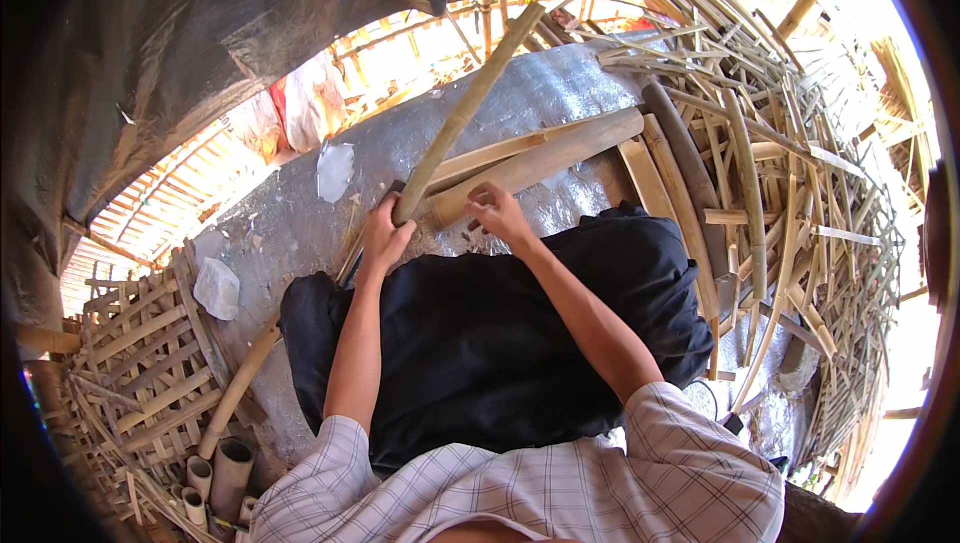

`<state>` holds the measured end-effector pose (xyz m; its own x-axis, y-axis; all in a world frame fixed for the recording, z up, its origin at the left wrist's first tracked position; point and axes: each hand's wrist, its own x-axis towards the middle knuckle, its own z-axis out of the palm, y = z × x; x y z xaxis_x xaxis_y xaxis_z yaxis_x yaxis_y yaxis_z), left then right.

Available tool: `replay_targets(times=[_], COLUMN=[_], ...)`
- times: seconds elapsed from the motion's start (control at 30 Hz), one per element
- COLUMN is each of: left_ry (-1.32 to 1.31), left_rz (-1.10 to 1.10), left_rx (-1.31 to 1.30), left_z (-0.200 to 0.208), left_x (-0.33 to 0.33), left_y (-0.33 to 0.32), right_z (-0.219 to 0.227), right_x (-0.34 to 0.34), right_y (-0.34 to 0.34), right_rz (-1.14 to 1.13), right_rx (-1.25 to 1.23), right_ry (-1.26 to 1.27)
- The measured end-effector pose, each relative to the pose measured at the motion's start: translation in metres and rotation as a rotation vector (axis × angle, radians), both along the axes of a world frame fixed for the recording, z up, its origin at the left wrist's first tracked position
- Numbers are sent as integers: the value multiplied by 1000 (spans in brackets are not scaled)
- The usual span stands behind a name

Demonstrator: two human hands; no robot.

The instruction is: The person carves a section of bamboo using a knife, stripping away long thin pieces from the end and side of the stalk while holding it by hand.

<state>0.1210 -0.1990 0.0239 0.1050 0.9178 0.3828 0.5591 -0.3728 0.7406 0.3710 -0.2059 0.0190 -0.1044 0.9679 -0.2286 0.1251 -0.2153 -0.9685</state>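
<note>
My left hand [383, 235] is closed round the lower end of a long bamboo pole [470, 108], which slants up and away to the right. Beside and below that hand lies a narrow dark strip with a pale edge [350, 258]; its kind is not clear, and the hand partly hides it. My right hand [497, 214] is loosely curled, thumb and fingers apart, with nothing visible in it. It hovers by the near end of a thick bamboo piece [545, 165]. A split bamboo length lies just behind that piece.
Black cloth [480, 343] covers my lap. A grey sheet [570, 73] spreads over the ground. Bamboo strips are heaped on the right [800, 193]. At left are a woven bamboo panel [150, 368] and several bamboo tubes [232, 468]. A dark tarp [230, 33] hangs overhead.
</note>
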Motion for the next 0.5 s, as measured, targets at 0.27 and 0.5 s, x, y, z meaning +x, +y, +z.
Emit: replay_targets(times=[0.27,0.5], left_ry=[-633,-868], left_rz=[-704,-1089], left_rx=[-937,-986], left_z=[4,29], left_x=[28,25], left_y=[-25,-35], right_z=[47,82], right_x=[-6,-13], right_y=[-12,-39], right_rz=[202,5], right_rx=[176,184], right_ry=[174,269])
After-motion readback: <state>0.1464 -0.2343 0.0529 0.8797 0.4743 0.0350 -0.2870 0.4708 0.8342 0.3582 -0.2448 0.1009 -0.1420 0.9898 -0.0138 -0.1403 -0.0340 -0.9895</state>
